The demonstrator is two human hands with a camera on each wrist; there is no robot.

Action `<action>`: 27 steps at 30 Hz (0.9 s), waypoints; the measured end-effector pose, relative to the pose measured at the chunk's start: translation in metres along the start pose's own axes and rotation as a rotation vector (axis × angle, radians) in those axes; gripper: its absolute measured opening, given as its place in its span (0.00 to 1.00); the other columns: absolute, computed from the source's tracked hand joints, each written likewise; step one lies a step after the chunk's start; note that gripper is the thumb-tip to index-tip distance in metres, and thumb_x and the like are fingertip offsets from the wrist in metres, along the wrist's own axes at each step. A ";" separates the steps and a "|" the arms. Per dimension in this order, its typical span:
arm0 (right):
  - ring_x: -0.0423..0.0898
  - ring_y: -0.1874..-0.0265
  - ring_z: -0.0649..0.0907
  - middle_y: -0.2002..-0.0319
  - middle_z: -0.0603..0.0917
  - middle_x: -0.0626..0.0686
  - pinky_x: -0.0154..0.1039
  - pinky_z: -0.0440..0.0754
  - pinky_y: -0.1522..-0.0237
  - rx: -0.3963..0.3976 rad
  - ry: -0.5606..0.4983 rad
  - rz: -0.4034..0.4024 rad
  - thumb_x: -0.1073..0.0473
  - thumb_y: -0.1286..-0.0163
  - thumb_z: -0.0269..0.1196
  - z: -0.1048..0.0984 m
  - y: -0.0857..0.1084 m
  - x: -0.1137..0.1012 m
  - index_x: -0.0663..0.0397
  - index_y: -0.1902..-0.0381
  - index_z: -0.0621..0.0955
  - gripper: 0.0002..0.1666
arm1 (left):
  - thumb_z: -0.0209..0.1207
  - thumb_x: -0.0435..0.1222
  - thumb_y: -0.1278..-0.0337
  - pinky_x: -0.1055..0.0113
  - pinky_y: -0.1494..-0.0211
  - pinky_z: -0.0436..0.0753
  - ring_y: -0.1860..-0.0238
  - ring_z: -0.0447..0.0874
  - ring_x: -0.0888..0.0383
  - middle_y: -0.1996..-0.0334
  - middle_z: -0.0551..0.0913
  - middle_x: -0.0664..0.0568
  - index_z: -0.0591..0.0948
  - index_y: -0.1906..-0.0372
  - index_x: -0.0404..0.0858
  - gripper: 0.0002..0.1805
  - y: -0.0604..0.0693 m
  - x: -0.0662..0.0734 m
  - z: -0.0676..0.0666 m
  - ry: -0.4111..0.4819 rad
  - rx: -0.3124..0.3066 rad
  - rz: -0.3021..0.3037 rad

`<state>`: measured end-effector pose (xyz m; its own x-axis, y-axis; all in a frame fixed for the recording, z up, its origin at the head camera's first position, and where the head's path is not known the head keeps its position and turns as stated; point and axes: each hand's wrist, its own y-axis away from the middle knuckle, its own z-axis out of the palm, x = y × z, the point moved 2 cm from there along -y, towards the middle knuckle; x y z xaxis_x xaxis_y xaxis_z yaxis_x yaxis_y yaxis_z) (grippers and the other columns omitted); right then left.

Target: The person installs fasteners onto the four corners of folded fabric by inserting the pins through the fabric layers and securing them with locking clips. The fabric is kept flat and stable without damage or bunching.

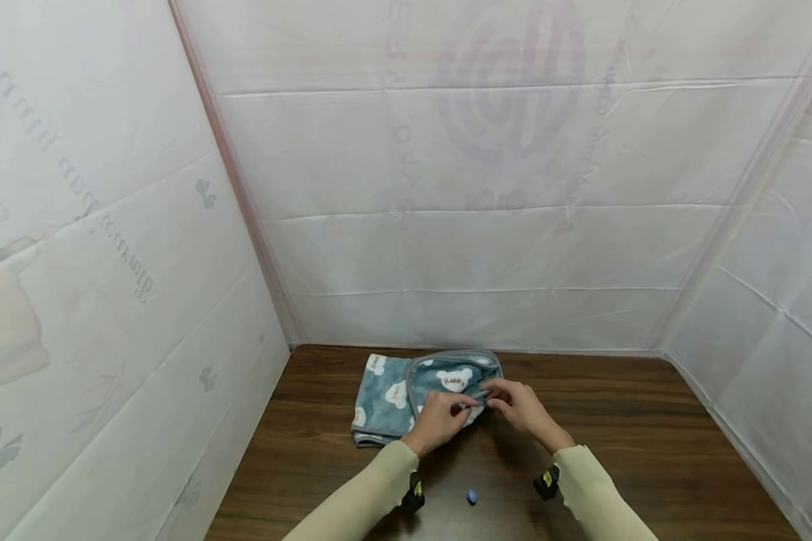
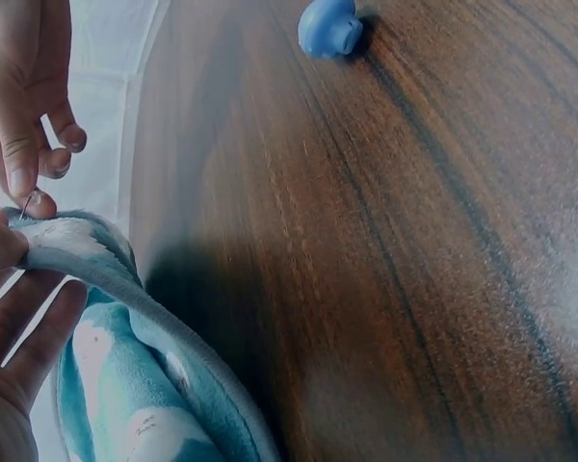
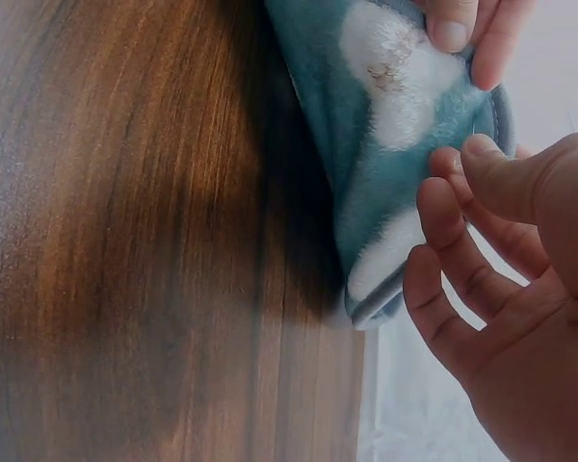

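A folded teal fleece blanket [image 1: 382, 379] with white bear-head patches and grey edging lies toward the back of the table. My left hand [image 1: 438, 422] pinches the blanket's edge between thumb and fingers, lifting it a little. Close beside it, my right hand [image 1: 524, 412] pinches a thin, shiny needle [image 2: 26, 205] between thumb and forefinger, right at the grey edging. Whether its tip is in the cloth I cannot tell. In the right wrist view, the other fingers of the right hand [image 3: 530, 289] are loosely bent beside the blanket [image 3: 366, 192].
A small blue knob-like piece [image 1: 471, 497] lies on the dark wood table [image 1: 622, 421] between the forearms, nearer the front. White sheeting [image 1: 446, 248] hangs behind the table and along both sides. Each wrist carries a small black camera [image 1: 413, 492].
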<state>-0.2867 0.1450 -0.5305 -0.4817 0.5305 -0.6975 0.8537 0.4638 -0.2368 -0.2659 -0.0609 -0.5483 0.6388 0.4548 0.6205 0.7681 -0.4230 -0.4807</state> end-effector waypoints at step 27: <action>0.41 0.66 0.85 0.62 0.89 0.48 0.36 0.83 0.66 0.089 0.079 -0.011 0.65 0.31 0.69 0.003 0.000 -0.002 0.54 0.58 0.88 0.05 | 0.64 0.27 0.34 0.83 0.74 0.65 0.84 0.62 0.74 0.71 0.89 0.52 0.91 0.55 0.38 0.09 0.001 -0.002 0.004 -0.043 0.029 0.029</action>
<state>-0.2849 0.1420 -0.5315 -0.5021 0.5814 -0.6402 0.8608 0.4068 -0.3057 -0.2661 -0.0595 -0.5524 0.6617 0.4765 0.5788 0.7497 -0.4139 -0.5164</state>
